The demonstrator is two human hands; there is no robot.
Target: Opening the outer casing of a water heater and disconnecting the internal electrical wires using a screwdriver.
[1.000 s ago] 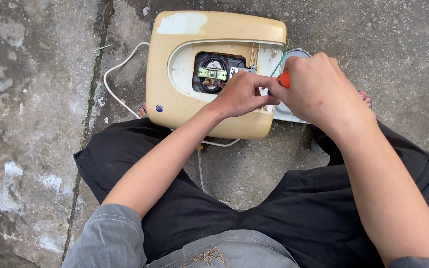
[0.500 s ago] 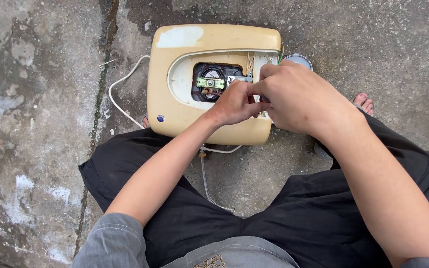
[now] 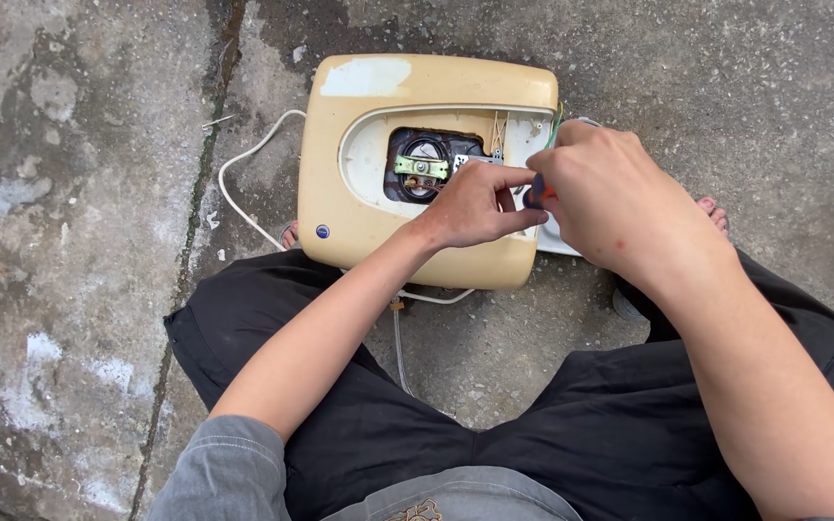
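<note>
Since half a second ago both hands have shifted slightly right along the casing, and a dark tool handle with an orange part now shows between them. Right hand (image 3: 620,198): fingers curled closed around the tool handle (image 3: 536,190), held over the right edge of the casing. Left hand (image 3: 480,205): forefinger and thumb extended toward the handle, tips just beside it; whether they pinch anything cannot be told. Beige appliance casing (image 3: 407,246): rounded, lying flat on the concrete floor (image 3: 69,193) directly in front of the seated person, with a paler inset panel. Opening in panel: dark cavity holding a round component with a green strip (image 3: 421,167) across it, just left of the left hand. White cord (image 3: 243,183): loops out from the casing's left side across the floor. Black trousers (image 3: 456,453): spread either side of the casing; toes of a bare foot (image 3: 714,210) show beyond the right wrist.
</note>
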